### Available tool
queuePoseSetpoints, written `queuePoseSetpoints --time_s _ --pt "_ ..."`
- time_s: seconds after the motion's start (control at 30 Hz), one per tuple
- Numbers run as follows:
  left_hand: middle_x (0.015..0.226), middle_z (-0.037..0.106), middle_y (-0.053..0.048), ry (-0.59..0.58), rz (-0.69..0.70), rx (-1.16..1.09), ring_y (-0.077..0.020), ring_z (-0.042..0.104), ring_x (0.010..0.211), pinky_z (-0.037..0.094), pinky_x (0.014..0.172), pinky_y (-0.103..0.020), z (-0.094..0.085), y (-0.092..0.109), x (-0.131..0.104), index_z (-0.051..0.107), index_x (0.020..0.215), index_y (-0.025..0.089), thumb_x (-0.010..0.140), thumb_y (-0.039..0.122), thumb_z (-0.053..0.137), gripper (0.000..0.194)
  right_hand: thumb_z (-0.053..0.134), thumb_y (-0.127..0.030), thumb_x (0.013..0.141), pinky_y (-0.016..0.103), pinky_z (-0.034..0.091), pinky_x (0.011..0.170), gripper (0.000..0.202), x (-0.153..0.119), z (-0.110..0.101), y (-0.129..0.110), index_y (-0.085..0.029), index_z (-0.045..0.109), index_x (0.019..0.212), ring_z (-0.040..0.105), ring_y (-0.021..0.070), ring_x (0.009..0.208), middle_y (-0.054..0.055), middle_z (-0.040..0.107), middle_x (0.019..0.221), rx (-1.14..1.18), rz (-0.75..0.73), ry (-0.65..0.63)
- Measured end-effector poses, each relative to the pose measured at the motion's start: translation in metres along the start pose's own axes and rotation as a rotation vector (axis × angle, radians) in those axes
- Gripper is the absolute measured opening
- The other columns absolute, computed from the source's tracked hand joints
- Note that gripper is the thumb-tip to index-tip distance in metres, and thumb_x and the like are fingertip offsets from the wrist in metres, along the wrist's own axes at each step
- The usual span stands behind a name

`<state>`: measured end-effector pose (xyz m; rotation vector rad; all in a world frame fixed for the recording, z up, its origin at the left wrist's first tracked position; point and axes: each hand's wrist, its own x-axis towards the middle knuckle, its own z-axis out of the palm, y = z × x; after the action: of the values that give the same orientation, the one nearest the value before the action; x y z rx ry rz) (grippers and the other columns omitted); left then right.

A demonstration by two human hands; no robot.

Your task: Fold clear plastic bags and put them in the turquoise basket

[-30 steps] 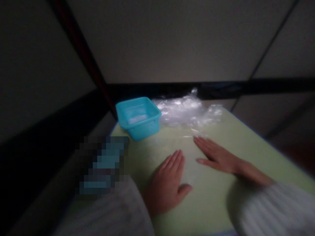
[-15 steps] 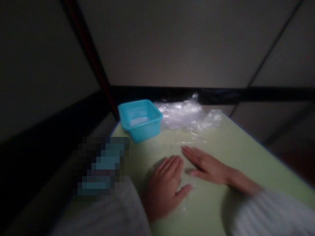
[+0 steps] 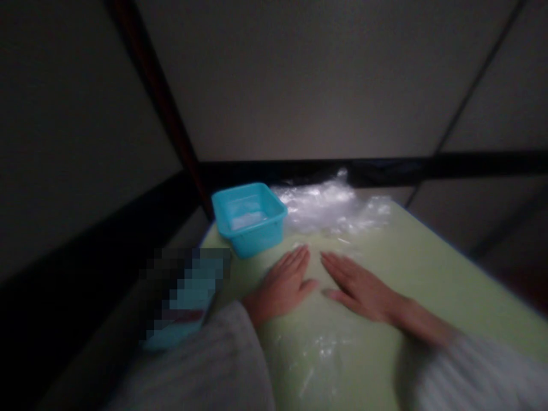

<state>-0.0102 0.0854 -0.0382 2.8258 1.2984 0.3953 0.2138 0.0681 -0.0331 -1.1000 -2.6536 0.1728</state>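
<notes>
A clear plastic sheet or bag (image 3: 321,354) lies on the pale green tabletop (image 3: 432,274), its edges hard to make out. My left hand (image 3: 285,285) rests flat over its far part, palm down, fingers stretched away from me and thumb out to the right. Just right of it, my right hand (image 3: 363,288) is also palm down, with its fingers pointing to the far left and its thumb spread. A small gap separates the two hands. Neither one holds anything.
Beyond my left hand stands a turquoise plastic basket (image 3: 259,237) with something whitish inside. Crumpled clear plastic (image 3: 325,202) is heaped at the table's far end, beside the basket. A pixelated bluish patch (image 3: 192,297) covers something at the left edge. Walls rise behind the table.
My left hand has slid forward, away from me, over the plastic, uncovering more of it near me. My right hand has barely moved. The view has shifted slightly.
</notes>
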Motion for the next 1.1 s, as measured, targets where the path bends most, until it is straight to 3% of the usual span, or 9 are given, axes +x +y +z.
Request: queuePoseSetpoints --time_s 0.47,0.7,0.83,0.97,1.1 --pt "0.146 0.03 -0.02 0.005 0.031 0.008 -0.0252 0.024 0.137 0.024 0.111 -0.041 0.002 -0.003 0.0 0.029 0.138 0.006 0.091 0.047 0.04 0.064 0.028 -0.06 0.091 0.05 0.025 0.109 0.071 -0.035 -0.003 0.044 -0.017 0.018 0.146 0.024 0.0269 0.136 0.013 0.026 0.148 -0.105 0.208 0.022" --pt "0.148 0.027 -0.02 -0.008 0.013 -0.046 -0.0255 0.022 0.138 0.024 0.112 -0.041 0.001 -0.003 -0.001 0.026 0.14 0.005 0.089 0.048 0.042 0.068 0.03 -0.06 0.09 0.051 0.031 0.106 0.068 -0.031 -0.013 0.045 -0.013 0.037 0.139 0.035 0.0294 0.132 0.015 0.036 0.143 -0.05 0.287 0.036" --pt "0.149 0.024 -0.018 0.09 -0.056 -0.117 -0.0248 0.02 0.139 0.026 0.111 -0.042 0.001 -0.006 0.0 0.028 0.139 0.01 0.089 0.045 0.045 0.064 0.033 -0.054 0.092 0.049 0.038 0.102 0.054 -0.024 -0.018 0.042 -0.018 0.049 0.129 0.046 0.0294 0.124 0.013 0.049 0.135 0.0 0.234 0.145" --pt "0.144 0.036 -0.018 0.243 -0.242 -0.134 -0.0252 0.032 0.134 0.03 0.109 -0.043 0.001 -0.014 0.006 0.043 0.128 0.01 0.093 0.037 0.038 0.044 0.032 -0.049 0.094 0.048 0.036 0.103 0.05 -0.018 -0.018 0.038 -0.015 0.055 0.122 0.047 0.028 0.122 0.014 0.053 0.131 0.03 0.261 0.226" --pt "0.134 0.049 -0.017 0.227 -0.245 -0.136 -0.0255 0.041 0.128 0.032 0.108 -0.044 0.005 -0.022 0.008 0.051 0.119 0.01 0.093 0.035 0.039 0.038 0.033 -0.048 0.094 0.051 0.033 0.104 0.048 -0.017 -0.016 0.035 -0.016 0.055 0.121 0.047 0.0276 0.121 0.014 0.052 0.131 0.044 0.254 0.239"
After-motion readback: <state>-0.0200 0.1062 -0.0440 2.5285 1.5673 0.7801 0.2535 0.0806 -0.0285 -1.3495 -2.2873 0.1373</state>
